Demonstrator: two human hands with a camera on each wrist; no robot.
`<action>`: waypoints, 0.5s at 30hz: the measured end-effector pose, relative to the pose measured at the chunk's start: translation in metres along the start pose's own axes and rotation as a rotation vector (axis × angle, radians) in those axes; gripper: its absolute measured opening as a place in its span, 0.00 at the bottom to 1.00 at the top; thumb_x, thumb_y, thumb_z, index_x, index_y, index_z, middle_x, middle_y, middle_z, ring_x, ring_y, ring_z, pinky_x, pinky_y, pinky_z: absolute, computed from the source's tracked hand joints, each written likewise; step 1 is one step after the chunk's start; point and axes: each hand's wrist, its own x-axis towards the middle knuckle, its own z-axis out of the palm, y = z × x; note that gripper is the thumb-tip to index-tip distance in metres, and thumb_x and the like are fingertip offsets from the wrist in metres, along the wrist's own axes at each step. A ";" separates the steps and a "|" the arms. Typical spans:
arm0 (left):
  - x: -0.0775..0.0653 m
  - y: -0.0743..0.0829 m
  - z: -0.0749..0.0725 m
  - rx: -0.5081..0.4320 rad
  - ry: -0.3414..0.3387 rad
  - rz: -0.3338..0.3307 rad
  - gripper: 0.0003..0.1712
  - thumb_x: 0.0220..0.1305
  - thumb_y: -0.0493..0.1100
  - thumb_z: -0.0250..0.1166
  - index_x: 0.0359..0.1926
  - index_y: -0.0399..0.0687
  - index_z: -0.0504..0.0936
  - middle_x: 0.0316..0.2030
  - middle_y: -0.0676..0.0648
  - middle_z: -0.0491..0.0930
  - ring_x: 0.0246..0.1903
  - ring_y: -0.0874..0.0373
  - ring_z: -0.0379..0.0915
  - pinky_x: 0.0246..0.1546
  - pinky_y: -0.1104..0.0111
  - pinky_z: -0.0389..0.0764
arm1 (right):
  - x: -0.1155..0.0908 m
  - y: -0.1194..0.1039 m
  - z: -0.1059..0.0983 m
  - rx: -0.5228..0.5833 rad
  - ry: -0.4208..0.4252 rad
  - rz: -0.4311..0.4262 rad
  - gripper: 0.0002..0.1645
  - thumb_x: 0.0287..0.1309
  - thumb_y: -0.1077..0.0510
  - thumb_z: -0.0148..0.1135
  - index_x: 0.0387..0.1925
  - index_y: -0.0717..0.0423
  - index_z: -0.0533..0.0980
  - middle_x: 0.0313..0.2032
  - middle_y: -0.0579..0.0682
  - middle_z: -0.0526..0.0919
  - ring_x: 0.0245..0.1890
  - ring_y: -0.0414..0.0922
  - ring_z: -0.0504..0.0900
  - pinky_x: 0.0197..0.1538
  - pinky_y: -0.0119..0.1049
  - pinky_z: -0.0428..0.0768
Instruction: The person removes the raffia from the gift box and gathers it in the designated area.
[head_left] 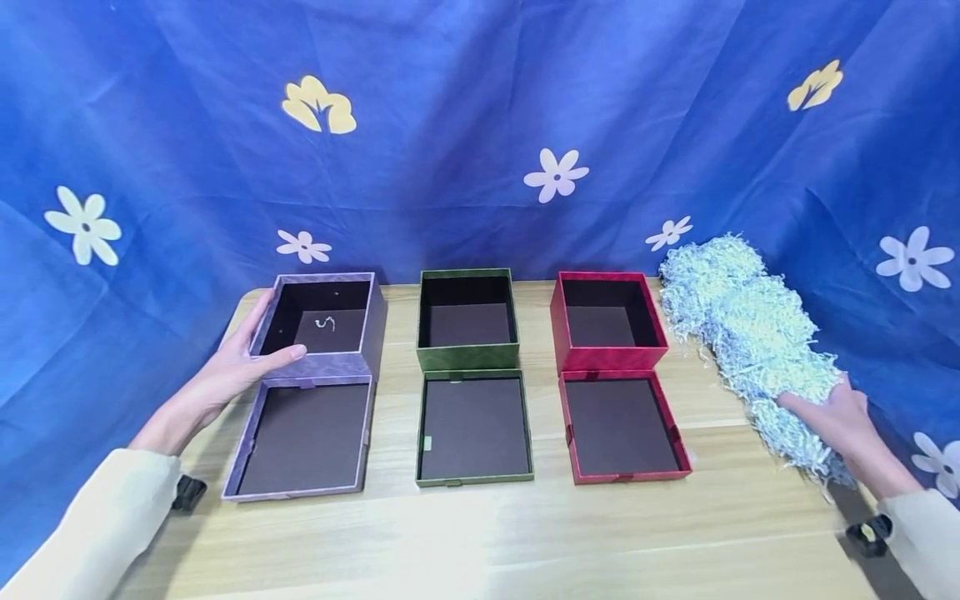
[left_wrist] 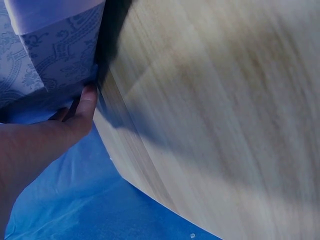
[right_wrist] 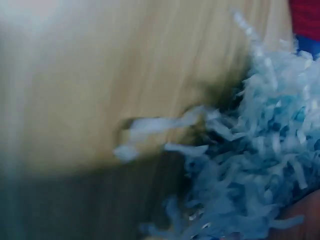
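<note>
At the purple box [head_left: 378, 321] my left hand [head_left: 236, 367] has its fingers along the left wall and its thumb across the front left corner. In the left wrist view, fingers [left_wrist: 87, 102] touch the patterned side low down. A few pale paper strands [head_left: 325, 323] lie inside this box. On the right, my right hand [head_left: 843, 417] grips into the near end of a long heap of light blue shredded paper [head_left: 757, 317], thumb on the near left side, other fingers mostly hidden. Loose strands [right_wrist: 155, 125] stick out of the heap in the right wrist view.
A green box [head_left: 468, 358] stands in the middle and a red box [head_left: 611, 358] to its right. Before the boxes lie a purple lid [head_left: 292, 493], a green lid [head_left: 476, 482] and a red lid [head_left: 633, 477], insides up. Blue flowered cloth [head_left: 450, 125] hangs behind the wooden table [head_left: 540, 542].
</note>
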 end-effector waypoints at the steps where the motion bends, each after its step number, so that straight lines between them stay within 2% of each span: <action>1: 0.000 0.000 0.000 0.000 0.000 0.002 0.63 0.78 0.44 0.69 0.88 0.69 0.28 0.87 0.56 0.22 0.82 0.56 0.12 0.76 0.37 0.23 | 0.004 -0.002 0.000 -0.028 0.014 -0.007 0.76 0.77 0.30 0.55 0.74 0.78 0.15 0.71 0.88 0.13 0.74 0.85 0.22 0.69 0.85 0.45; 4: 0.000 0.000 0.000 0.006 0.004 0.003 0.63 0.78 0.44 0.69 0.89 0.69 0.29 0.87 0.56 0.22 0.82 0.56 0.12 0.77 0.37 0.23 | 0.017 -0.005 0.000 -0.109 0.050 -0.035 0.75 0.76 0.27 0.54 0.76 0.85 0.25 0.72 0.91 0.21 0.72 0.89 0.30 0.66 0.86 0.47; 7: -0.001 0.001 -0.001 0.012 0.007 -0.005 0.63 0.78 0.45 0.70 0.89 0.70 0.29 0.87 0.56 0.22 0.82 0.56 0.13 0.77 0.36 0.24 | 0.030 -0.007 0.003 -0.199 0.097 -0.074 0.74 0.74 0.25 0.55 0.78 0.84 0.32 0.73 0.91 0.32 0.70 0.91 0.38 0.58 0.89 0.49; 9: -0.001 0.001 -0.001 0.016 0.008 -0.005 0.63 0.78 0.45 0.70 0.89 0.69 0.29 0.87 0.56 0.23 0.82 0.56 0.13 0.77 0.36 0.24 | 0.037 -0.006 0.005 -0.228 0.134 -0.101 0.74 0.74 0.26 0.56 0.79 0.83 0.34 0.73 0.91 0.37 0.70 0.91 0.42 0.58 0.90 0.48; 12: -0.001 0.003 -0.001 0.040 0.014 -0.006 0.63 0.77 0.46 0.70 0.89 0.69 0.30 0.87 0.55 0.24 0.83 0.55 0.15 0.77 0.36 0.26 | 0.039 -0.002 0.010 -0.231 0.178 -0.141 0.73 0.74 0.28 0.58 0.81 0.78 0.30 0.73 0.91 0.40 0.71 0.90 0.43 0.58 0.92 0.44; 15: -0.006 0.009 0.001 0.117 0.032 0.015 0.62 0.77 0.48 0.70 0.90 0.65 0.32 0.88 0.48 0.29 0.84 0.42 0.23 0.77 0.31 0.35 | 0.034 0.002 0.016 -0.239 0.234 -0.194 0.74 0.72 0.30 0.62 0.83 0.75 0.30 0.76 0.88 0.37 0.73 0.88 0.41 0.59 0.91 0.42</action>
